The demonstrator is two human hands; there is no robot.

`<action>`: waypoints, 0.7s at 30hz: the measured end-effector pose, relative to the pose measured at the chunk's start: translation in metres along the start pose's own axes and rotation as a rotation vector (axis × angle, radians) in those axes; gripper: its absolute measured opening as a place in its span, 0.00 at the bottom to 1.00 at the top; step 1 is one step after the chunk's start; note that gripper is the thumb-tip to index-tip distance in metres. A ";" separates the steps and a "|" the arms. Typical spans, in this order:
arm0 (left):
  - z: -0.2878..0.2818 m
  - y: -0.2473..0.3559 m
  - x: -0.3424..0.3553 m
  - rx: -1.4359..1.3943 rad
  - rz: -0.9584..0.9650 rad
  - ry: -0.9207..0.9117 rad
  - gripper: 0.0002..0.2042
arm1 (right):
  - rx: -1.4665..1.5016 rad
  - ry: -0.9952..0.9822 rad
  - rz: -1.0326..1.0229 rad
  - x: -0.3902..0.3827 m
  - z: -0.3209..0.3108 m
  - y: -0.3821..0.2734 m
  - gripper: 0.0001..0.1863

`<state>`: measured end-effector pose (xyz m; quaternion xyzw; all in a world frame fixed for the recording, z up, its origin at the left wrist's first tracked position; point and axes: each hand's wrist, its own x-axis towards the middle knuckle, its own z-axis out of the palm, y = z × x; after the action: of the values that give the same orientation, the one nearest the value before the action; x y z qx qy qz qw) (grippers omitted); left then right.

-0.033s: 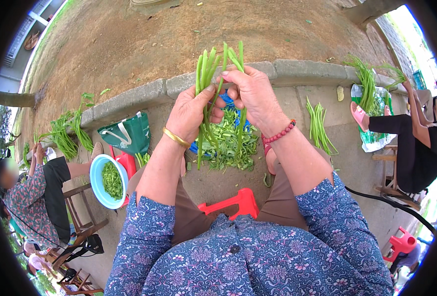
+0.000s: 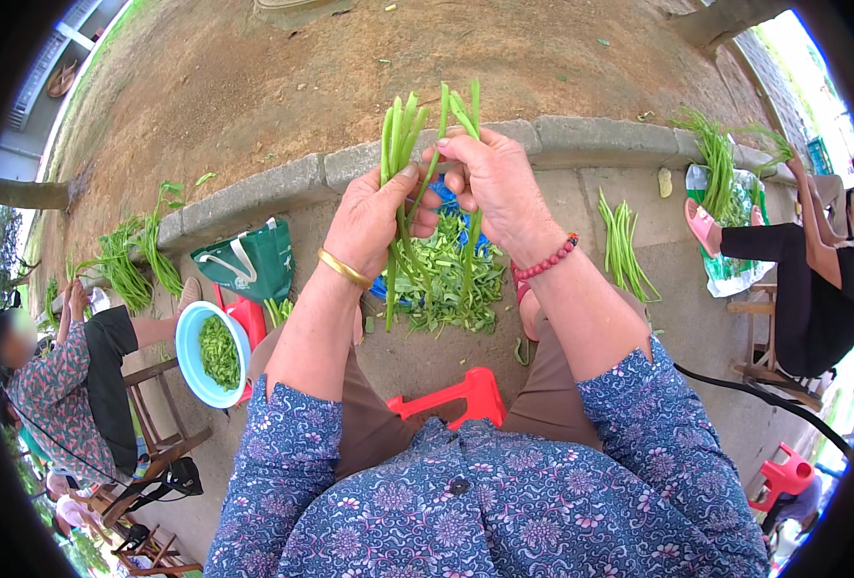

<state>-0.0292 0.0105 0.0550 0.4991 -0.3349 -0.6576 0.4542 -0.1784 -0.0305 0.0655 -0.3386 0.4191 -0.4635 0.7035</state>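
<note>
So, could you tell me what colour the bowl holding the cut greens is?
The bowl is light blue, seen in the head view.

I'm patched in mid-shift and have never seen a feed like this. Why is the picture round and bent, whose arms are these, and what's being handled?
No machine here: a person wears a wide fisheye camera on the head, looking down, so straight edges curve near the rim. The arms in blue flowered sleeves are the wearer's own. The left hand, with a gold bangle, grips a bunch of long green stalks upright. The right hand, with a red bead bracelet, pinches a few more stalks beside them. Below lies a pile of green trimmings on the pavement, by a stone kerb. To the left sits a blue bowl of cut greens and a green bag. Other people sit at both sides.
</note>
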 end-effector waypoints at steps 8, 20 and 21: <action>-0.022 0.009 0.007 0.133 0.206 0.260 0.12 | -0.186 0.201 -0.168 0.017 -0.025 -0.017 0.06; -0.006 0.000 -0.002 0.078 0.084 -0.159 0.14 | 0.057 -0.178 0.083 -0.007 0.005 -0.003 0.08; -0.006 0.000 -0.002 0.087 0.075 -0.178 0.14 | 0.084 -0.165 0.076 -0.007 0.005 -0.004 0.07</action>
<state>-0.0235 0.0120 0.0542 0.4453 -0.4206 -0.6667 0.4247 -0.1766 -0.0244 0.0728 -0.3297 0.3527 -0.4241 0.7662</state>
